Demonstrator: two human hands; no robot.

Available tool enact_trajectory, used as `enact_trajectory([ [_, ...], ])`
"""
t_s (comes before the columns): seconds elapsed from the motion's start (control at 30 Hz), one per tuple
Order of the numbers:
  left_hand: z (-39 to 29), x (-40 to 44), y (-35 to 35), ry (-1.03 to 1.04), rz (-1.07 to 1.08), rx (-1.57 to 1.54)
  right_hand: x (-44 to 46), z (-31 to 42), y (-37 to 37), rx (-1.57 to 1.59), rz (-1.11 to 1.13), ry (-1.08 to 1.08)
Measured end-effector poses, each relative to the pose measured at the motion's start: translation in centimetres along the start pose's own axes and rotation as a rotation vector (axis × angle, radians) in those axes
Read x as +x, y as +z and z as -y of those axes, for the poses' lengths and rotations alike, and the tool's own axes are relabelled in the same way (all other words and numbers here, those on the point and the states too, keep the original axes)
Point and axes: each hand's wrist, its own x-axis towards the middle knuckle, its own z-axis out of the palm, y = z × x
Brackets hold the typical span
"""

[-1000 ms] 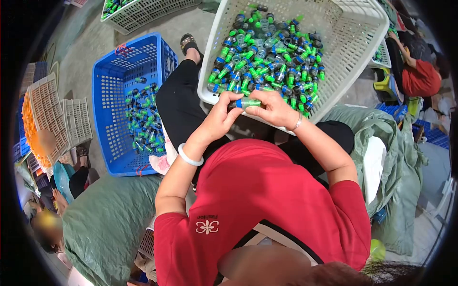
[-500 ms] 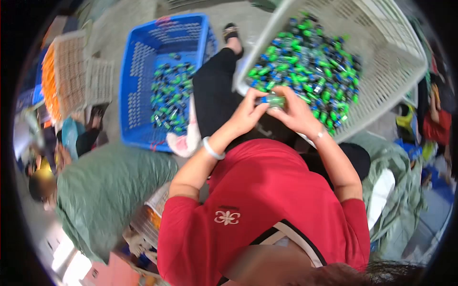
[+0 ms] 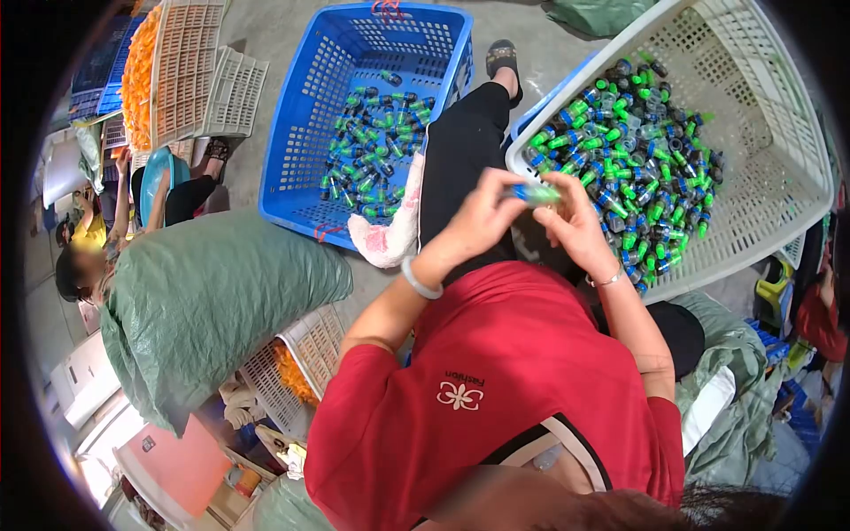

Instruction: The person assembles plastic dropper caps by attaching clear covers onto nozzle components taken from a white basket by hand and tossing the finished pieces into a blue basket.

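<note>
A small blue-and-green bottle-like piece, blurred, lies across the space between my two hands. My left hand pinches its blue end between thumb and fingers. Around the green end are the thumb and fingers of my right hand; the exact contact there is blurred. Just beyond my right hand, a large white basket holds many similar pieces with green tips and blue bands. More such pieces lie in a blue basket to the left of my leg.
A stuffed green sack lies at the left, near baskets with orange pieces. Another person sits at the far left beside a teal basin. Crumpled green sacking is at the right, with another person's red sleeve beyond it.
The view has turned, so the baskets and my hands appear farther right. My right hand's fingers look more spread around the piece, which is still between my hands.
</note>
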Motion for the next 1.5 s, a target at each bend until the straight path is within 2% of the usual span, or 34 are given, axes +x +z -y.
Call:
enact_trajectory([
  [0.07,2.3,-0.5,-3.6,-0.123,-0.24,0.028,0.0,-0.2,-0.1,-0.038,0.001,-0.052],
  [0.1,2.5,-0.3,-5.6,-0.186,-0.428,-0.142,0.0,-1.1,-0.8,-0.154,-0.009,-0.067],
  [0.13,6.0,-0.6,-8.3,0.0,-0.626,0.283,0.1,-2.1,-1.6,-0.27,-0.017,-0.083],
  [0.2,9.9,-2.5,-13.3,-0.428,-0.731,0.107,-0.1,-2.5,-2.3,-0.383,-0.029,-0.099],
  [0.23,12.2,-3.8,-14.4,-0.422,-0.728,0.106,-0.3,-2.4,-2.5,-0.407,-0.053,-0.078],
  [0.33,17.9,-6.9,-15.6,-0.349,-0.543,1.044,-1.3,-2.2,-3.3,-0.461,-0.109,-0.035],
  [0.4,17.3,-8.1,-13.6,-0.199,-0.216,0.946,-1.8,-2.9,-4.1,-0.661,-0.128,-0.095],
  [0.47,19.9,-9.6,-10.5,-0.348,-0.084,0.661,-2.3,-3.6,-4.5,-0.759,-0.133,-0.13],
  [0.5,19.4,-9.1,-9.6,-0.346,-0.088,0.664,-2.5,-4.0,-4.7,-0.753,-0.149,-0.115],
  [0.6,15.4,-6.7,-7.7,-0.663,-0.225,0.722,-2.9,-4.8,-5.1,-0.743,-0.175,-0.086],
  [0.7,14.8,-2.7,-7.5,-0.577,-0.239,0.762,-3.0,-5.3,-4.8,-0.714,-0.163,-0.051],
  [0.8,16.9,2.5,-7.9,-0.671,-0.209,0.848,-2.9,-5.4,-4.5,-0.821,-0.144,-0.112],
  [0.9,16.8,4.2,-8.6,-0.614,-0.168,0.796,-3.1,-5.4,-4.7,-0.884,-0.148,-0.142],
  [1.1,16.7,2.2,-9.0,-0.589,-0.141,0.703,-4.3,-7.1,-4.7,-0.884,-0.138,-0.071],
  [1.27,14.1,-1.4,-8.4,-0.578,-0.074,0.602,-4.7,-8.2,-4.5,-0.888,-0.165,-0.069],
  [1.3,13.9,-1.7,-8.5,-0.596,-0.067,0.56,-4.5,-8.6,-4.7,-0.904,-0.153,-0.129],
  [1.33,14.0,-1.9,-8.6,-0.64,-0.05,0.586,-4.3,-8.5,-4.8,-0.923,-0.145,-0.188],
  [1.5,17.9,-0.4,-9.0,-0.67,0.014,0.695,-4.8,-8.4,-5.2,-0.928,-0.162,-0.106],
])
